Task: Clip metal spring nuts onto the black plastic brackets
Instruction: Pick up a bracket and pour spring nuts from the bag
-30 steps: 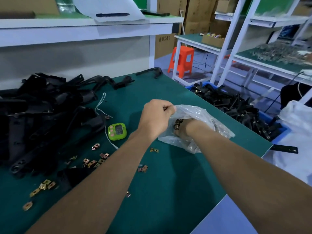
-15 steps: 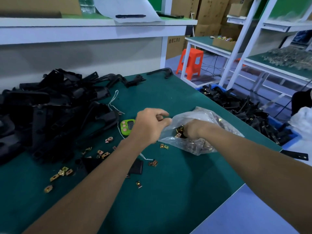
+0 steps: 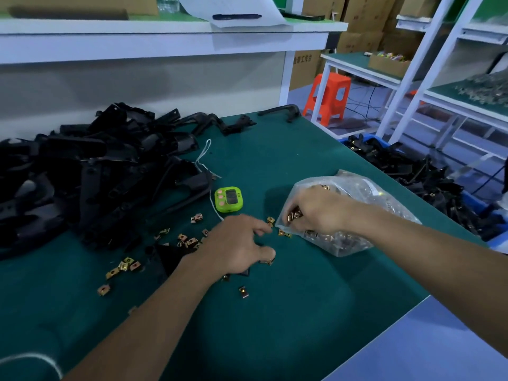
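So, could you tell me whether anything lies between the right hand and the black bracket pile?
Yes: the left hand is in that path, loose brass-coloured metal spring nuts lie beyond it, and a lime-green timer sits alongside.

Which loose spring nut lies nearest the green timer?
The lone spring nut just below-left of the green timer; the others lie farther away.

light: dim, bluish, even | shadows: soft | blur: slight motion | edges: wide-angle bending
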